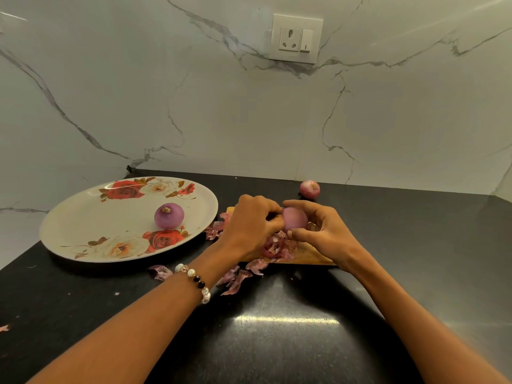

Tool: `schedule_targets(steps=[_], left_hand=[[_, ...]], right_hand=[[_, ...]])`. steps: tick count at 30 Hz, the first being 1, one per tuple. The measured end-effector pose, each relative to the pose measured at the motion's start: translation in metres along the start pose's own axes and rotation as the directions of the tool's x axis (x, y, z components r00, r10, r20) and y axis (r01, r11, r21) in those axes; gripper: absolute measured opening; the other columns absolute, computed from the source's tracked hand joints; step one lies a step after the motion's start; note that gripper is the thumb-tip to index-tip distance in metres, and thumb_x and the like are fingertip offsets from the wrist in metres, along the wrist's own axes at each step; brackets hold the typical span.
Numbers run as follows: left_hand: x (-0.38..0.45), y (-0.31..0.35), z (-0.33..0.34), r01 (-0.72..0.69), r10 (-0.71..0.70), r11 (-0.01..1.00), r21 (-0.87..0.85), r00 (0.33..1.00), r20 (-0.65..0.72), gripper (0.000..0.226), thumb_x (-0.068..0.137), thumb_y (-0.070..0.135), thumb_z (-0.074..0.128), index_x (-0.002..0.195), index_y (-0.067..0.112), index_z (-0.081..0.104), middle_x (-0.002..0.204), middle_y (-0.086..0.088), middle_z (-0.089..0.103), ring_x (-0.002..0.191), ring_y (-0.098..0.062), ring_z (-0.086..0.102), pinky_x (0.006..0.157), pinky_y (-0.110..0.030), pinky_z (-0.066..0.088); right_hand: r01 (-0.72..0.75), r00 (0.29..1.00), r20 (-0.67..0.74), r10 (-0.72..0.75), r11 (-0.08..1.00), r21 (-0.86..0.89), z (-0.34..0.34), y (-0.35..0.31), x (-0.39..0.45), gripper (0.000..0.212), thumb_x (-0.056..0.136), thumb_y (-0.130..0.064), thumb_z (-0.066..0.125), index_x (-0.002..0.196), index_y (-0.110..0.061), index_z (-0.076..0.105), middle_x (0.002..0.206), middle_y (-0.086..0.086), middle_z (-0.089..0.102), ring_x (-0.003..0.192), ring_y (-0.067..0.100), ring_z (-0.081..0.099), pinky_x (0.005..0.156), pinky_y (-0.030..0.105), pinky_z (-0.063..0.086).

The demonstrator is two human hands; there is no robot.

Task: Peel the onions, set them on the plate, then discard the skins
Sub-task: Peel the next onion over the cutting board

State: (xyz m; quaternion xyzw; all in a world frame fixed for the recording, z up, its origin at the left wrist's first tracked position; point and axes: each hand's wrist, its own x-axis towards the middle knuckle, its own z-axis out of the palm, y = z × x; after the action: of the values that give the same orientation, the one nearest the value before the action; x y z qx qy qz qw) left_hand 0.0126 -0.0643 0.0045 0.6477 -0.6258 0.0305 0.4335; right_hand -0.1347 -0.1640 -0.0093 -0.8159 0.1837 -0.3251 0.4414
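A smooth purple onion [295,220] is held above a wooden cutting board [307,256]. My right hand [321,231] curls round its right side, thumb below it. My left hand [250,225] pinches at the onion's left side with curled fingers. One peeled onion [169,216] sits on the floral plate [83,225] at the left. An onion still in its skin [309,189] lies behind the board near the wall. Loose purple skins [238,278] lie on the board and on the counter in front of it.
The black counter [277,342] meets a marble wall behind and on both sides. A wall socket [296,38] is mounted above. A stray skin piece [160,272] lies by the plate's front edge, another [4,327] at the far left.
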Motion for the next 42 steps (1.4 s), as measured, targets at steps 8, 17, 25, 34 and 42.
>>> schedule_targets(steps=[8,17,25,34,42], left_hand=[[-0.002,0.001,0.008,-0.024,0.028,0.999,0.033,0.988,-0.149,0.017,0.086,0.014,0.068,0.101,0.008,0.074,0.087,-0.008,0.074,0.075,-0.013,0.066,0.071,-0.022,0.054],[-0.001,0.001,0.000,0.267,-0.324,0.920,-0.286,0.930,-0.176,0.013,0.083,0.013,0.072,0.094,0.016,0.075,0.087,0.002,0.074,0.069,-0.001,0.066,0.067,-0.010,0.053],[0.000,0.006,0.001,0.478,-0.638,0.459,-0.749,0.764,0.096,0.012,0.087,0.003,0.065,0.088,0.012,0.074,0.087,-0.009,0.075,0.076,-0.019,0.073,0.073,-0.035,0.060],[0.002,0.003,0.001,0.535,-0.751,0.417,-0.735,0.658,0.053,0.006,0.086,0.013,0.069,0.089,0.012,0.074,0.084,-0.005,0.074,0.079,-0.017,0.071,0.075,-0.033,0.058],[0.004,0.003,-0.003,0.470,-0.542,0.782,-0.410,0.837,-0.074,0.014,0.088,0.027,0.066,0.078,0.019,0.073,0.078,0.002,0.072,0.072,-0.011,0.068,0.076,-0.031,0.056]], right_hand=[[0.022,0.998,-0.059,-0.019,0.998,0.052,0.006,-0.005,0.000,0.051,0.076,0.004,0.078,0.120,-0.017,0.062,0.115,-0.003,0.065,0.105,0.007,0.065,0.083,0.020,0.055],[0.013,0.998,-0.065,-0.005,0.991,0.134,0.004,-0.003,-0.002,0.054,0.074,0.001,0.080,0.120,-0.022,0.063,0.118,0.000,0.067,0.107,0.016,0.066,0.090,0.029,0.055],[-0.039,0.994,-0.080,0.075,0.924,0.382,0.004,0.001,0.001,0.050,0.076,0.005,0.076,0.119,-0.019,0.065,0.120,0.007,0.067,0.110,0.027,0.066,0.094,0.045,0.055],[-0.011,0.988,-0.114,0.107,0.775,0.632,0.001,-0.007,0.003,0.044,0.073,0.014,0.063,0.111,-0.008,0.065,0.107,0.006,0.070,0.094,0.024,0.069,0.073,0.032,0.060],[0.002,0.988,-0.130,0.077,0.854,0.520,-0.006,-0.002,0.003,0.052,0.078,0.025,0.057,0.110,-0.015,0.067,0.120,0.007,0.062,0.103,0.024,0.065,0.079,0.036,0.060]])
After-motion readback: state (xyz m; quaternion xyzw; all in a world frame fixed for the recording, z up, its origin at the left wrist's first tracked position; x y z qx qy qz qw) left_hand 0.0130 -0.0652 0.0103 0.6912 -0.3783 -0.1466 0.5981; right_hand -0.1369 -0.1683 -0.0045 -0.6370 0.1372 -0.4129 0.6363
